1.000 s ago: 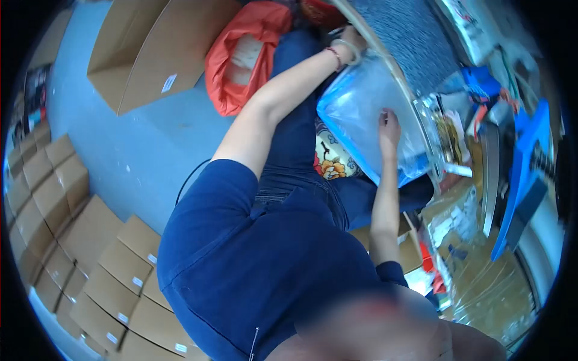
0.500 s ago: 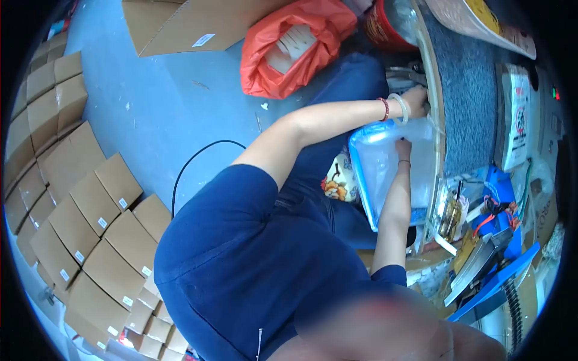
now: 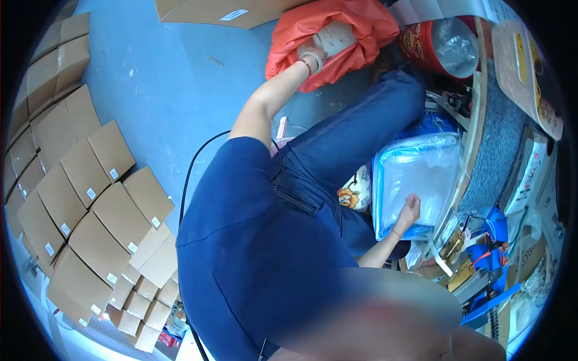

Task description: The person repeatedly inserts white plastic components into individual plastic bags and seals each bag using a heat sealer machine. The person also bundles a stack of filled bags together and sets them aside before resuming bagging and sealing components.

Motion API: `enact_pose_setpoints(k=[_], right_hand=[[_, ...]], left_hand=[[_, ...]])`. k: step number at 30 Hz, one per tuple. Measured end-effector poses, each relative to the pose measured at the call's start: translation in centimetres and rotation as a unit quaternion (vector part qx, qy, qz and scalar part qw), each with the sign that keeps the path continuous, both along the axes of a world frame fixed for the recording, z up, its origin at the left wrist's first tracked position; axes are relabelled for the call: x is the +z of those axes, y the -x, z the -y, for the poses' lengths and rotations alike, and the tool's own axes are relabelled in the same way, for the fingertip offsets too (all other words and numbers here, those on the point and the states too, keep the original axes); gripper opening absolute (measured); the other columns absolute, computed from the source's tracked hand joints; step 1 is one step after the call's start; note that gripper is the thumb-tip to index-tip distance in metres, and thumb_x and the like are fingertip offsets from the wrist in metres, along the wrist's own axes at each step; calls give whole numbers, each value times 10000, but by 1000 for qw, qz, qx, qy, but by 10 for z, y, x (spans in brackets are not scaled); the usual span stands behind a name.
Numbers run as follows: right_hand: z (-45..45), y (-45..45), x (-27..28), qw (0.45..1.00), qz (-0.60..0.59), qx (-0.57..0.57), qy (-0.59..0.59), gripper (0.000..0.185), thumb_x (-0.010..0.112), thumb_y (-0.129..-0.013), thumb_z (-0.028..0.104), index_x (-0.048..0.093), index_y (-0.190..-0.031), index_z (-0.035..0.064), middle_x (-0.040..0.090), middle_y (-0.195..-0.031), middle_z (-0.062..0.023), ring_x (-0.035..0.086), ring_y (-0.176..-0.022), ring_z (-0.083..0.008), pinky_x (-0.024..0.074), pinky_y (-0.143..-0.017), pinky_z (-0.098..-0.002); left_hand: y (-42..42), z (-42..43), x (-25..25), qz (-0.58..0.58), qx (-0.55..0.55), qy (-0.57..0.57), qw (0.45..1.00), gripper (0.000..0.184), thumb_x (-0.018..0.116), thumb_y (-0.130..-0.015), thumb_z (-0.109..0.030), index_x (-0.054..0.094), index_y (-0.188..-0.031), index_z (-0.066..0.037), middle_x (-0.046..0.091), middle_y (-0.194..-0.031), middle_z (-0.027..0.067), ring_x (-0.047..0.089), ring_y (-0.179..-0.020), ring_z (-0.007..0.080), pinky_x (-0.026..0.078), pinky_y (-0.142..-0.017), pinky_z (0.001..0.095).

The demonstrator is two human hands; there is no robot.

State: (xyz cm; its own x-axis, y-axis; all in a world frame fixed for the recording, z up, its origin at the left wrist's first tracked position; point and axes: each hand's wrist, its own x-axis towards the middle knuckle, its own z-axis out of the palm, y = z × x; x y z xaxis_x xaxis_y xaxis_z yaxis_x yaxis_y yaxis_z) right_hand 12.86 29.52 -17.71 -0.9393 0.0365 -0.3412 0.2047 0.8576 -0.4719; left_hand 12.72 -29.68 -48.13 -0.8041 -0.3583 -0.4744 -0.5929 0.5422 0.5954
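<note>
My left hand (image 3: 313,54), with a bangle and beaded bracelet at the wrist, reaches into a red plastic bag (image 3: 373,24). It rests against a pale stack of flat pieces (image 3: 338,37) inside; blur keeps its finger positions from showing clearly. My right hand (image 3: 410,209), fingers curled together, lies over a pile of clear plastic bags (image 3: 415,171) in a blue-edged clear wrapper (image 3: 377,198). Whether the fingers pinch a bag edge cannot be made out. Beside my thigh, the wrapper sits next to a flower-patterned cushion or cloth (image 3: 356,191).
Stacked brown cartons (image 3: 108,216) with white labels line the left. A large carton (image 3: 205,11) stands at the top edge. Right of my legs are a red-labelled clear tub (image 3: 430,48) and a grey-carpeted worktop (image 3: 490,132). A black cable (image 3: 191,168) curves across the blue floor.
My left hand has moved from the worktop edge across to the red bag. My right hand has drawn back toward me over the clear bags. The view has shifted.
</note>
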Motion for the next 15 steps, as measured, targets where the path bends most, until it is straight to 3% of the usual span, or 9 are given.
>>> enact_pose_setpoints(k=[2, 3, 6, 9, 10, 11, 13, 14, 15], right_hand=[[5, -7, 5, 999, 19, -25, -16, 280, 582, -976, 228, 655, -1097, -13, 701, -926, -152, 687, -824, -225, 533, -766, -337], [12, -8, 11, 999, 22, -22, -19, 280, 582, -976, 228, 655, -1097, -13, 701, -926, -152, 687, -824, -225, 533, -766, -337], [39, -6, 31, 997, 60, 8, -55, 290, 582, -979, 236, 655, -1106, -13, 702, -925, -156, 687, -822, -225, 537, -766, -338], [45, -7, 34, 994, 84, 16, -70, 302, 580, -982, 242, 653, -1113, -21, 701, -937, -167, 689, -831, -229, 539, -771, -341], [44, -9, 33, 994, 81, 17, -66, 308, 579, -983, 242, 651, -1115, -26, 700, -942, -173, 690, -838, -231, 539, -775, -343], [44, -9, 32, 995, 80, 18, -64, 313, 578, -984, 243, 650, -1117, -30, 699, -947, -179, 691, -844, -234, 539, -779, -345], [51, -8, 37, 993, 95, 12, -64, 322, 578, -985, 245, 649, -1119, -39, 700, -959, -183, 694, -856, -242, 539, -788, -353], [53, -8, 41, 993, 102, 19, -63, 319, 577, -984, 244, 651, -1120, -35, 701, -961, -185, 694, -861, -244, 540, -788, -355], [57, -8, 44, 992, 110, 26, -62, 316, 577, -984, 243, 654, -1121, -31, 701, -962, -188, 694, -866, -245, 541, -787, -357]], left_hand=[[10, 2, 13, 187, 177, 114, 959, 551, 359, -979, -521, 640, -1230, -120, 632, -1256, 163, 592, -1176, 348, 453, -1003, 441], [16, 12, -7, 142, 310, -61, 938, 638, 305, -962, -591, 538, -1354, -145, 557, -1372, 135, 535, -1260, 331, 409, -1063, 425], [30, 36, 3, 194, 228, -112, 948, 706, 312, -935, -642, 445, -1435, -162, 456, -1477, 117, 431, -1363, 293, 346, -1122, 414], [27, 41, -54, 77, 291, -108, 948, 728, 314, -931, -654, 365, -1485, -185, 345, -1548, 118, 332, -1428, 250, 294, -1158, 398], [33, 41, -30, 101, 321, -37, 941, 713, 318, -939, -633, 329, -1504, -199, 287, -1578, 95, 268, -1456, 243, 240, -1185, 381], [32, 49, -37, 98, 323, -36, 941, 713, 318, -939, -633, 329, -1504, -199, 287, -1578, 95, 268, -1456, 243, 240, -1185, 381], [4, 52, -73, 32, 309, -237, 921, 743, 507, -902, -640, 478, -1422, -110, 548, -1368, 62, 464, -1277, 205, 349, -1093, 318], [-9, 48, -107, 81, 382, -324, 862, 658, 527, -926, -546, 465, -1436, -135, 532, -1379, 49, 449, -1284, 201, 339, -1109, 325], [-18, 48, -123, 83, 383, -326, 860, 658, 527, -926, -546, 465, -1436, -135, 532, -1379, 49, 449, -1284, 201, 339, -1109, 325]])
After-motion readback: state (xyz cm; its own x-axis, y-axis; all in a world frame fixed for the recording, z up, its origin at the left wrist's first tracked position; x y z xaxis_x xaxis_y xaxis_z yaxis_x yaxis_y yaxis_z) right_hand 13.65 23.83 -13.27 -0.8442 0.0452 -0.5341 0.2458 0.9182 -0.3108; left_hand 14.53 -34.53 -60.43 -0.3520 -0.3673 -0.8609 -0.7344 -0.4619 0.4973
